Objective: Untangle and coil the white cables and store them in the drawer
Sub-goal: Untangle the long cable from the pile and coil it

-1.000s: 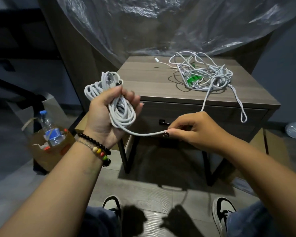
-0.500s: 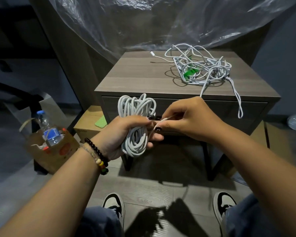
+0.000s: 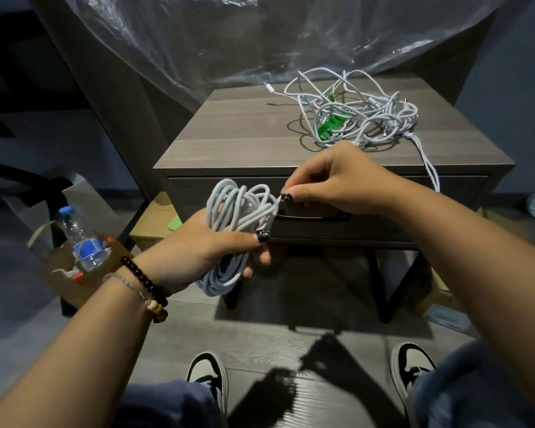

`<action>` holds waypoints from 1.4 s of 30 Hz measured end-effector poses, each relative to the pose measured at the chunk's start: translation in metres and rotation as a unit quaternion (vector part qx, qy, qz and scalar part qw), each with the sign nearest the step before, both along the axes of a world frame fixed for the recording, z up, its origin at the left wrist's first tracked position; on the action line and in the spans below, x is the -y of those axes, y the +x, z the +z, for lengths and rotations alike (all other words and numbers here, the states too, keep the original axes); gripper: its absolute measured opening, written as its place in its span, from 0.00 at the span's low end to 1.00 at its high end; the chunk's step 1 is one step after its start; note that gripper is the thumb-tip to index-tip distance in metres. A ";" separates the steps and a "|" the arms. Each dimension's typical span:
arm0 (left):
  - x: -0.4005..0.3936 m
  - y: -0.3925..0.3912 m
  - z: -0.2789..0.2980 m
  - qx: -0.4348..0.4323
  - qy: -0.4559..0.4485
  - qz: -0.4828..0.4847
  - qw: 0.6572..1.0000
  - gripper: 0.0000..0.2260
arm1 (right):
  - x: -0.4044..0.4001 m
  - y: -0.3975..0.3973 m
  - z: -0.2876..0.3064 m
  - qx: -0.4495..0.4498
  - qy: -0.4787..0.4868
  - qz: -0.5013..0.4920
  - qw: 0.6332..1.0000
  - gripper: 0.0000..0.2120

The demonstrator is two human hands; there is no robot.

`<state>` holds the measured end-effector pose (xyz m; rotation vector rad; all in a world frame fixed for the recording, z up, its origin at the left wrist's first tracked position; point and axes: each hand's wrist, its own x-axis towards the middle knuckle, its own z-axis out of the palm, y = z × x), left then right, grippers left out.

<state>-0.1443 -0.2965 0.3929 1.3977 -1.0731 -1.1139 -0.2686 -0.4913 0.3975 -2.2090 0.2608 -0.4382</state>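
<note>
The person's bare left forearm wears 2 bracelets: a dark round-bead bracelet [image 3: 145, 281] and a thin multicoloured-bead string bracelet [image 3: 155, 307]. Dark nail polish, blue denim trousers [image 3: 167, 406], black-and-white canvas sneakers [image 3: 209, 376].

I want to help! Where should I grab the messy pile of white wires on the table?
Probably take the tangled pile from above, around its thick middle near the green piece. One strand droops over the table's front edge; pulling that alone would likely tighten knots.

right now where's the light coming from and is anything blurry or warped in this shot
Head view: light comes from behind and above, throwing hand shadows forward onto the floor; glare streaks the plastic sheet; the nightstand edges splay from wide-angle distortion; the coiled cable is slightly soft.
</note>
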 end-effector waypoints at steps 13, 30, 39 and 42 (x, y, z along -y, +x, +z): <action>0.041 0.021 0.013 0.028 -0.001 0.088 0.996 0.11 | 0.041 0.058 0.048 0.063 -0.165 -0.045 0.983 0.04; 0.094 0.056 0.035 -0.123 -0.108 0.244 0.956 0.08 | 0.138 0.142 0.185 -0.049 -0.412 -0.034 0.909 0.11; 0.113 0.062 0.032 -0.189 -0.092 0.310 0.927 0.28 | 0.084 0.129 0.135 0.204 -0.420 -0.046 0.883 0.05; 0.117 0.064 0.033 -0.274 -0.099 0.278 0.915 0.31 | 0.056 0.102 0.088 0.197 -0.407 -0.055 0.890 0.07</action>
